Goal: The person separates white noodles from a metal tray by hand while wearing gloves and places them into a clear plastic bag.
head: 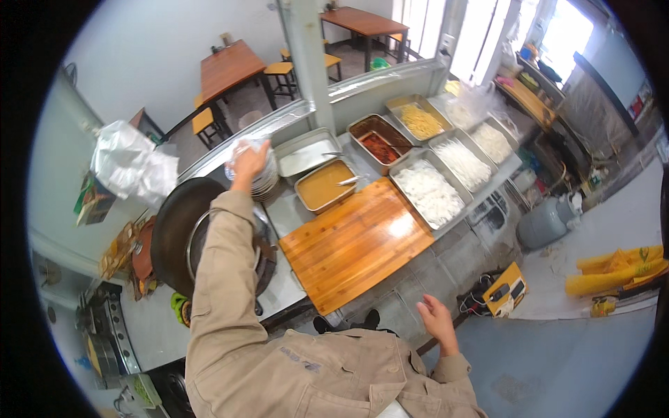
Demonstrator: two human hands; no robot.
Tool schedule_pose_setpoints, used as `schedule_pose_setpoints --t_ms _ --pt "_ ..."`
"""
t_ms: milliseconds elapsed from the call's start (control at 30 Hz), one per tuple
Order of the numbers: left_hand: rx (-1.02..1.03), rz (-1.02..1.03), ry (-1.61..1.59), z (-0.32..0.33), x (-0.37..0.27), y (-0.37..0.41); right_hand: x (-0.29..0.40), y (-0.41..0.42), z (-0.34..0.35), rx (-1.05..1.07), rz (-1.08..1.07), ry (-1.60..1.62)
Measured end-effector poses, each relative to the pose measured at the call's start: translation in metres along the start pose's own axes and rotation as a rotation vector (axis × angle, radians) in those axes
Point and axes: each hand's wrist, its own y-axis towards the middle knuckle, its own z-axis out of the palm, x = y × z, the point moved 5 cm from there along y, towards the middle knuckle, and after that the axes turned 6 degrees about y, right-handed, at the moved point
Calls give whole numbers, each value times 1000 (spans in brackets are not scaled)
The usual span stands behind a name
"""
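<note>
My left hand (250, 161) reaches over a stack of bowls or plates (265, 180) beside the low partition. Clear plastic (241, 149) shows around its fingers; whether they grip the plastic or a dish cannot be made out. My right hand (436, 320) hangs in the air over the floor by my right side, holding nothing, its fingers partly apart. Before me lies a wooden cutting board (360, 243) on the counter. Just beyond it a metal tray of brown sauce (324, 187) has a metal utensil in it, and a tray of white content (308, 157) stands behind.
A large dark wok (175, 235) lies tilted under my left arm. To the right stand a tray of red sauce (380, 146), yellow noodles (420, 121) and several trays of white noodles (428, 193). A gas cylinder (543, 224) is on the floor at right.
</note>
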Motion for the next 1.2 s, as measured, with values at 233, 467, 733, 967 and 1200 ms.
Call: schedule_pose_setpoints --t_ms 233,467,733,967,1200 --pt "-126 208 371 3 -8 -9 -83 -5 -64 -78 182 59" --pt "-391 530 -239 -36 -123 -117 31 41 -115 -230 -63 139" --pt "650 878 -687 98 -317 -331 258 27 -246 -657 -1128 223" --pt "871 1127 -521 139 -463 -364 246 88 -387 -498 -1667 74" --pt "751 1037 -522 171 -656 -328 209 167 -557 -628 -1382 -76"
